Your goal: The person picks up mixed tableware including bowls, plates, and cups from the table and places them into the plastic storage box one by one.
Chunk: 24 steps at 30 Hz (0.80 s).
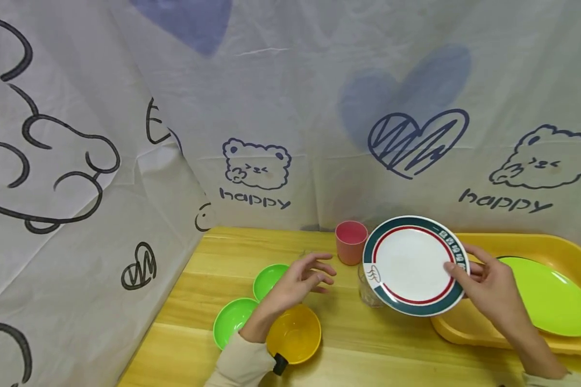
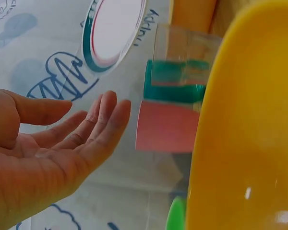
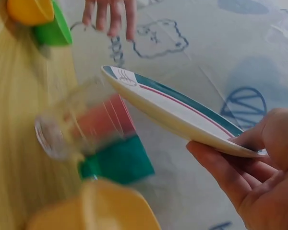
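Though round, plate aslant, face toward head camera.

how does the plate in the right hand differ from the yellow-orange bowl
The plate is white with a dark green rim and red ring; the yellow-orange bowl is plain. The plate is shallow, the bowl deeper. The right hand holds the plate up; the bowl stands on the table. Both are round.
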### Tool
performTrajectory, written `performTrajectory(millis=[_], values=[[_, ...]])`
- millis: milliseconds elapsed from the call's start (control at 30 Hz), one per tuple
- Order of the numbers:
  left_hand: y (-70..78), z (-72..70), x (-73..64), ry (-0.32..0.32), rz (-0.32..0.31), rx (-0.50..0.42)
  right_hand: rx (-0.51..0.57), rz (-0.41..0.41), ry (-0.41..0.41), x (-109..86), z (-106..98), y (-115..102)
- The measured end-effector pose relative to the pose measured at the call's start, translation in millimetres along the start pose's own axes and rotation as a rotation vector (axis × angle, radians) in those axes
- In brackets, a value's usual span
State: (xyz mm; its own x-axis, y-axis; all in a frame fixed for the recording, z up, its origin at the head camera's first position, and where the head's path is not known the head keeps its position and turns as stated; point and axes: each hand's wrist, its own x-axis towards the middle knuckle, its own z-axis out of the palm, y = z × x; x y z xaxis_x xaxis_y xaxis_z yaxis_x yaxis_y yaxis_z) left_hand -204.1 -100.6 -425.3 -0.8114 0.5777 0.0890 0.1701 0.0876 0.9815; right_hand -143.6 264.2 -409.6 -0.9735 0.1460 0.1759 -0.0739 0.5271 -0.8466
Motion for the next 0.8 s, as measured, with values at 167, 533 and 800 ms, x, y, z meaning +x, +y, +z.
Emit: performTrajectory(millis=[167, 533, 800], values=[[3.7, -19.8, -7.0, 0.030, 0.012, 0.128, -0.162, -0.007, 0.121, 4.5, -26.4, 7.8], [-6.2, -66.5, -36.3, 0.210, 0.008, 0.420, -0.347, 0.021, 0.234, 19.4, -77.1, 29.4], [-14.1, -85.1, -43.1, 0.322, -0.059, 0.597, -0.305, 0.013, 0.337, 23.9, -98.1, 53.3]])
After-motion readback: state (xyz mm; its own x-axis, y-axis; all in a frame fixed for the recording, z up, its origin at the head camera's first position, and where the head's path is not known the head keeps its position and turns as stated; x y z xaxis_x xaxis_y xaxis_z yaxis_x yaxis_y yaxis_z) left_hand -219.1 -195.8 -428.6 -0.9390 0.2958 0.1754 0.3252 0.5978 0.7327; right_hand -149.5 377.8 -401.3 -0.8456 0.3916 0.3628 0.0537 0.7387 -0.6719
